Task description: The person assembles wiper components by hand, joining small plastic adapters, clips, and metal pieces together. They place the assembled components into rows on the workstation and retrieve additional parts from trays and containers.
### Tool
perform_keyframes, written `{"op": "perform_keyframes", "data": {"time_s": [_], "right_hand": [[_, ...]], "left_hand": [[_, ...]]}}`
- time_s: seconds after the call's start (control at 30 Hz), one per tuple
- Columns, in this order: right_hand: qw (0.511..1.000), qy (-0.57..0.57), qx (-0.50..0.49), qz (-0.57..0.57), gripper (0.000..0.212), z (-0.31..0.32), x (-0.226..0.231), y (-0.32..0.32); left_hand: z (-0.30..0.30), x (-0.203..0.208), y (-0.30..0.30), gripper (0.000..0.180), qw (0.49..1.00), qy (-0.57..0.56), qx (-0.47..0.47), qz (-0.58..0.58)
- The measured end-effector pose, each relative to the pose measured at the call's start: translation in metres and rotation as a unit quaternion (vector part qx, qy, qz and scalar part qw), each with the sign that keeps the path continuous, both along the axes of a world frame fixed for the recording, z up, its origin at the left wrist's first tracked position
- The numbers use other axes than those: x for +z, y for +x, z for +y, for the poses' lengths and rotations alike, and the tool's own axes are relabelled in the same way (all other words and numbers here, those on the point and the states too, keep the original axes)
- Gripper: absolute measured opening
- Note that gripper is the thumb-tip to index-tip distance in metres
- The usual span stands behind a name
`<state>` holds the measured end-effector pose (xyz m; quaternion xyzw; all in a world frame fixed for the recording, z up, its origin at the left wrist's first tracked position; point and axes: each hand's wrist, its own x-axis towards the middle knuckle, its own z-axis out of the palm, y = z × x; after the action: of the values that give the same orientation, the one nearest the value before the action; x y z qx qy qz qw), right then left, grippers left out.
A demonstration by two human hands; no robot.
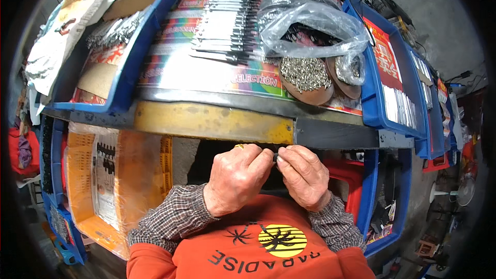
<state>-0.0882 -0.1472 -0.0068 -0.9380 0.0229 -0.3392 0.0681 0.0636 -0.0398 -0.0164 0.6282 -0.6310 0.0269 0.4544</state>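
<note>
My left hand point(236, 176) is closed, its fingers curled and its thumb pressed against the index finger. Beside it my right hand point(306, 176) pinches with thumb and fingers. The fingertips of both hands meet at a small black piece point(276, 157), mostly hidden by them, just below the table's front edge point(217, 123). Beyond the hands, a row of slim black-and-silver pen-like rods point(232, 15) lies side by side on the table. To their right, a brown bowl point(309, 95) is heaped with tiny metal parts point(305, 72).
A clear plastic bag point(315, 20) covers a second bowl partly. Blue trays hold silver rods at the left point(118, 101) and right point(380, 108). Below the table stand an orange crate point(137, 175) at my left and a blue bin point(400, 212) at my right.
</note>
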Motion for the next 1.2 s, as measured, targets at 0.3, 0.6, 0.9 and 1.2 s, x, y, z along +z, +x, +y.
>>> {"op": "perform_keyframes", "data": {"time_s": [0.3, 0.6, 0.9, 1.2], "right_hand": [[0.996, 0.049, -0.031, -0.064, 0.035, -0.023, 0.023, 0.016], [0.99, 0.106, -0.044, -0.085, 0.023, -0.044, 0.014, 0.023], [0.989, 0.12, -0.021, -0.081, 0.021, -0.042, 0.017, 0.022], [0.989, 0.141, -0.013, -0.036, 0.026, -0.045, 0.015, 0.016]], "left_hand": [[-0.015, 0.025, 0.044, 0.017, 0.995, 0.049, 0.033, -0.079], [-0.084, 0.035, 0.134, 0.018, 0.986, 0.028, 0.109, -0.121], [-0.172, 0.031, 0.213, 0.017, 0.972, -0.014, 0.142, -0.186], [-0.248, 0.025, 0.271, 0.011, 0.963, -0.021, 0.189, -0.193]]}}
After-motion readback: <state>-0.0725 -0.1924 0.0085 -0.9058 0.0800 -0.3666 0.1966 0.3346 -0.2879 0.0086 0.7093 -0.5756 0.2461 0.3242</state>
